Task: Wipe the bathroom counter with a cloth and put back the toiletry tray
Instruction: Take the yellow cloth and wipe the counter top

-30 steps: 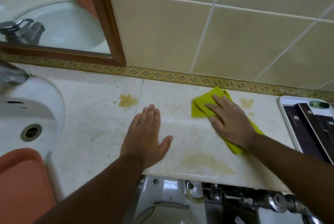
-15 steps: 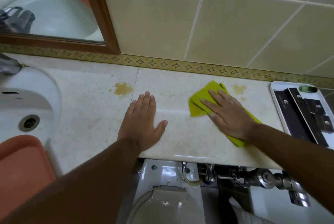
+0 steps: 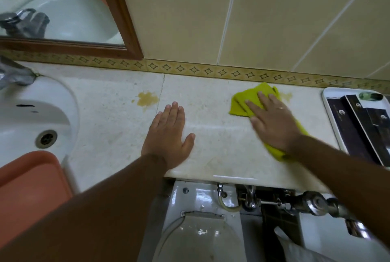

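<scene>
Head view — right hand [image 3: 272,123], flat on cloth [image 3: 256,98], pushed farther back toward stain [image 3: 286,95]; left hand [image 3: 167,138] spread, unmoved — wiping unfinished.

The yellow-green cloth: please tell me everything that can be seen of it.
The yellow-green cloth looks like soft fabric, folded in layers. It lies flat on the pale counter near the tiled wall, left of the white tray. The right hand presses flat on it, covering its middle. One corner meets a brownish stain.
</scene>
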A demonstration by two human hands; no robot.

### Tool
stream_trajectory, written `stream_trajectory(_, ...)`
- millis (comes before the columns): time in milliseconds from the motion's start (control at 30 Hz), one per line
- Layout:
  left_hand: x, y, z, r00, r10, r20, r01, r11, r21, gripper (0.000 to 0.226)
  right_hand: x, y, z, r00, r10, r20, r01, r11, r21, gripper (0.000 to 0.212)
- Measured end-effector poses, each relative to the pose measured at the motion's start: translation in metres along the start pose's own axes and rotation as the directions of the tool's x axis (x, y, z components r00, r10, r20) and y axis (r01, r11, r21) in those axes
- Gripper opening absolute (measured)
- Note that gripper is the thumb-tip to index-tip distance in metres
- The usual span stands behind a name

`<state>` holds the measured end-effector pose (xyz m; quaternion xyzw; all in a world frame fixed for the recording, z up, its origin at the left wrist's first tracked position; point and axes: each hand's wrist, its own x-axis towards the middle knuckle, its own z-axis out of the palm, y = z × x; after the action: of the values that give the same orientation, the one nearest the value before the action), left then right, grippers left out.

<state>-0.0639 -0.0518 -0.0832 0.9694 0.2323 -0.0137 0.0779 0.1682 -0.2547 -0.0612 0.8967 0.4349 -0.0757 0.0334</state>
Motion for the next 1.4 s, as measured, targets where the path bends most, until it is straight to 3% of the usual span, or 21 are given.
stream_trajectory(33,0.000,0.000,0.000,1.000,-0.001,-0.001,0.001,1.000,0.001,0.080,0.000,-0.030,0.004,0.999,-0.025,-0.032,0.025,0.999,-0.020,0.057)
stream_trajectory(100,-0.001,0.000,-0.001,1.000,-0.006,0.005,0.006,1.000,-0.001,0.080,-0.029,-0.073,0.016,0.967,-0.254,-0.033,0.253,0.967,-0.025,0.055)
stream_trajectory(200,0.000,0.000,-0.001,1.000,0.002,0.006,-0.002,1.000,-0.003,0.081,-0.090,-0.048,0.019,0.886,-0.464,0.009,0.460,0.880,0.122,0.052)
stream_trajectory(233,-0.001,-0.001,0.000,1.000,0.001,0.006,-0.001,1.000,-0.004,0.081,-0.099,-0.024,0.021,0.903,-0.430,0.001,0.425,0.894,0.141,0.052)
stream_trajectory(300,-0.001,-0.002,0.001,1.000,-0.003,0.011,0.003,1.000,0.002,0.081,-0.098,0.020,0.017,0.987,-0.160,-0.027,0.162,0.964,0.210,0.054)
stream_trajectory(400,0.002,-0.001,0.000,1.000,-0.002,0.008,0.002,1.000,-0.007,0.081,-0.071,0.035,0.011,0.965,0.260,-0.037,-0.249,0.949,0.192,0.058)
stream_trajectory(467,-0.002,0.006,-0.009,1.000,0.006,0.017,-0.006,1.000,0.009,0.081,-0.079,0.020,0.007,0.972,0.232,-0.037,-0.227,0.969,0.099,0.062)
stream_trajectory(567,-0.004,0.000,-0.005,0.997,-0.033,0.076,0.030,0.999,0.034,0.085,-0.118,0.007,0.026,0.995,-0.096,0.040,0.092,0.991,0.096,0.058)
stream_trajectory(633,0.010,0.009,-0.009,0.997,-0.081,0.009,0.080,0.997,0.014,0.090,-0.133,0.023,0.027,0.995,-0.083,0.058,0.075,0.988,0.135,0.058)
stream_trajectory(667,0.014,0.013,-0.011,0.995,-0.101,-0.018,0.101,0.995,0.008,0.093,-0.128,0.026,0.026,0.998,0.014,0.067,-0.024,0.988,0.151,0.059)
stream_trajectory(733,0.032,0.026,-0.007,0.996,-0.074,-0.051,0.074,0.997,0.007,0.095,-0.101,0.033,0.026,0.944,0.330,0.012,-0.329,0.936,0.129,0.062)
stream_trajectory(867,0.053,0.023,0.016,0.999,-0.039,-0.037,0.039,0.999,-0.011,0.093,-0.013,0.029,0.013,0.679,0.734,-0.006,-0.701,0.651,0.291,0.061)
stream_trajectory(900,0.052,0.020,0.017,0.999,-0.040,-0.037,0.040,0.999,-0.013,0.093,0.007,0.023,0.007,0.648,0.761,0.017,-0.722,0.607,0.333,0.059)
stream_trajectory(933,0.053,0.020,0.017,0.999,-0.036,-0.038,0.035,0.999,-0.019,0.093,0.022,0.013,0.005,0.682,0.731,-0.002,-0.694,0.648,0.314,0.058)
stream_trajectory(1000,0.053,0.022,0.014,0.999,-0.032,-0.036,0.031,0.999,-0.014,0.093,0.032,-0.024,0.007,0.901,0.431,-0.055,-0.413,0.889,0.200,0.057)
stream_trajectory(1033,0.052,0.023,0.013,0.999,-0.034,-0.031,0.033,0.999,-0.014,0.093,0.022,-0.043,0.013,0.969,0.239,-0.067,-0.222,0.956,0.190,0.057)
stream_trajectory(1100,0.050,0.023,0.008,0.999,-0.036,-0.022,0.036,0.999,-0.012,0.094,-0.018,-0.057,0.017,0.998,-0.022,-0.064,0.035,0.979,0.203,0.057)
stream_trajectory(1133,0.051,0.024,0.007,0.999,-0.032,-0.018,0.032,0.999,-0.009,0.094,-0.038,-0.048,0.021,0.996,-0.043,-0.079,0.060,0.973,0.225,0.056)
stream_trajectory(1233,0.051,0.024,0.005,0.999,-0.031,-0.012,0.031,0.999,-0.009,0.095,-0.068,0.005,0.025,0.970,0.225,-0.087,-0.203,0.955,0.215,0.057)
stream_trajectory(1333,0.052,0.025,0.006,0.999,-0.035,0.001,0.035,0.999,-0.006,0.096,-0.028,0.031,0.010,0.841,0.536,-0.075,-0.521,0.839,0.158,0.065)
stream_trajectory(1400,0.052,0.025,0.006,0.999,-0.039,-0.002,0.039,0.999,-0.003,0.096,0.009,0.015,0.005,0.853,0.521,-0.037,-0.507,0.843,0.183,0.066)
